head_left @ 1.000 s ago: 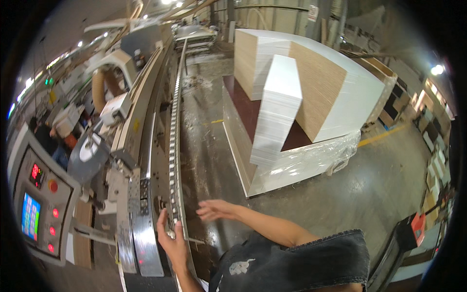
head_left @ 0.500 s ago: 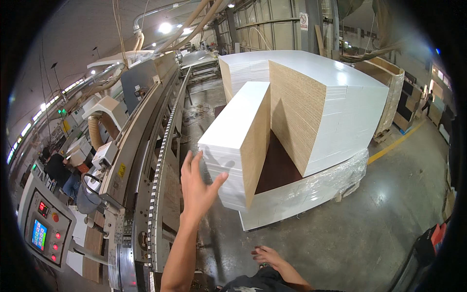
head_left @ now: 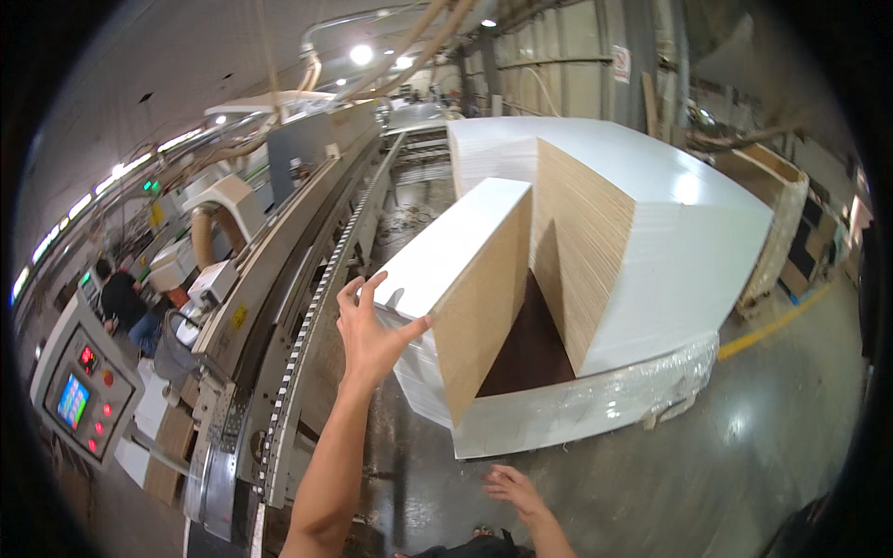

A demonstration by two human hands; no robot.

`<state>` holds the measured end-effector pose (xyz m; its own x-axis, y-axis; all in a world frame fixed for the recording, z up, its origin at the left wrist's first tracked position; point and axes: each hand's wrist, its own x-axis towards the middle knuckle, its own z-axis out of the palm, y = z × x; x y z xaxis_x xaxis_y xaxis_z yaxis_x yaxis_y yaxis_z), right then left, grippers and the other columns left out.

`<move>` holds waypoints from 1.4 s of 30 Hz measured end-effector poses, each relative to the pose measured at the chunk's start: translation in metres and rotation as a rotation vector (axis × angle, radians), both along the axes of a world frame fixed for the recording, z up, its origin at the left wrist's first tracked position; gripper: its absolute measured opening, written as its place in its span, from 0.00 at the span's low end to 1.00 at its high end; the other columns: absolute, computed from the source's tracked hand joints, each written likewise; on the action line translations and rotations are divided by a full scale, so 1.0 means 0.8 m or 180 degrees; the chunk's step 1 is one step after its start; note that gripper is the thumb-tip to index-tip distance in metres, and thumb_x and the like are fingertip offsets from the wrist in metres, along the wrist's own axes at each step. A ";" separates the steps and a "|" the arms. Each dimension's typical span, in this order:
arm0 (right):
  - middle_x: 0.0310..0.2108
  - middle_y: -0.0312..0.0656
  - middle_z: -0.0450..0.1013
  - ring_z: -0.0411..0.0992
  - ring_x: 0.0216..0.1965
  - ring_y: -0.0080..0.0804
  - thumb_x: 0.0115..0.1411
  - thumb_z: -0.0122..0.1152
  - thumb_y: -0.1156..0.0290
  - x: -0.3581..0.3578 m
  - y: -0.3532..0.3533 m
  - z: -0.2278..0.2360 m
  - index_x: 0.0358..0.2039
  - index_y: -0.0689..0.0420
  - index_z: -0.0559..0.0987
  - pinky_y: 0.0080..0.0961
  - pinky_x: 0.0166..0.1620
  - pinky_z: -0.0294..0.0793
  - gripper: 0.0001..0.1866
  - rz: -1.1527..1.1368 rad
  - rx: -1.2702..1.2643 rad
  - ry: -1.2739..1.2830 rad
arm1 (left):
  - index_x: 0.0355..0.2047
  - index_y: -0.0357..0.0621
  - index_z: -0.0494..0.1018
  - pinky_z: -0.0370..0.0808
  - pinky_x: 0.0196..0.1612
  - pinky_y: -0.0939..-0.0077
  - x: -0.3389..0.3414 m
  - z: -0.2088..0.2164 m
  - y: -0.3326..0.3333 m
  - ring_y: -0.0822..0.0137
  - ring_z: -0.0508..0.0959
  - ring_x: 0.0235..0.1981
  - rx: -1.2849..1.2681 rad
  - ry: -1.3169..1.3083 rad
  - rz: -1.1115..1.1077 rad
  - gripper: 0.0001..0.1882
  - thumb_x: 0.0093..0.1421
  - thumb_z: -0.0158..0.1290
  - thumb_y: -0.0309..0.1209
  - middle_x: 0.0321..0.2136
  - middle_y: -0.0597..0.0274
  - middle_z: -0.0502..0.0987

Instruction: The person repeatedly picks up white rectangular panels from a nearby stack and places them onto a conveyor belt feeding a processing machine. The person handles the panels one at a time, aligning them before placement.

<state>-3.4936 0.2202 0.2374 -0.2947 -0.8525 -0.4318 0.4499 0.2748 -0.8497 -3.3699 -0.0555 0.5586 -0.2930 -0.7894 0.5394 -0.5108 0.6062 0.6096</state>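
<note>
My left hand [head_left: 374, 327] is at the near end of a narrow stack of white panels [head_left: 456, 242], its fingers spread over the top corner. The thumb reaches the stack's right edge and a fingertip lies by the top surface; no firm grip shows. Tan particleboard edges face right on this stack. My right hand [head_left: 513, 490] hangs low in front of me, fingers apart, with nothing in it. Behind and to the right rises a larger block of white panels [head_left: 679, 270], a gap with a dark brown board [head_left: 528, 358] between the two.
A long machine with a toothed conveyor rail [head_left: 321, 293] runs along the left. Its control panel [head_left: 79, 395] stands at lower left. Plastic-wrapped white boards [head_left: 595, 405] form the pile's base. Another person [head_left: 126, 302] is at far left. A yellow line [head_left: 772, 325] marks the floor.
My left hand has gone from just beside the narrow stack onto its near top corner. The view has shifted, with the machine and panels lower in it. My right hand stays low and free.
</note>
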 end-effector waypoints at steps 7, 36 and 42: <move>0.64 0.53 0.72 0.75 0.60 0.46 0.71 0.62 0.61 0.041 -0.115 0.171 0.70 0.61 0.64 0.41 0.61 0.75 0.33 0.1090 -0.1539 -0.0716 | 0.66 0.48 0.69 0.65 0.68 0.47 0.167 0.013 0.051 0.46 0.62 0.69 -0.0029 -0.0065 -0.0107 0.55 0.37 0.78 0.51 0.64 0.47 0.61; 0.42 0.40 0.73 0.76 0.43 0.40 0.67 0.60 0.77 0.667 -0.293 0.009 0.51 0.60 0.72 0.52 0.51 0.81 0.14 0.2230 0.0434 -0.0878 | 0.67 0.41 0.68 0.73 0.46 0.79 0.839 -0.395 0.489 0.71 0.78 0.49 0.1951 0.3984 0.3533 0.31 0.65 0.60 0.32 0.56 0.62 0.79; 0.42 0.39 0.72 0.74 0.41 0.33 0.68 0.60 0.76 0.739 -0.355 -0.043 0.48 0.57 0.72 0.52 0.53 0.81 0.11 0.2308 0.0311 -0.0836 | 0.66 0.41 0.68 0.74 0.44 0.79 0.885 -0.407 0.434 0.70 0.78 0.49 0.2053 0.3610 0.3644 0.28 0.68 0.57 0.35 0.55 0.61 0.78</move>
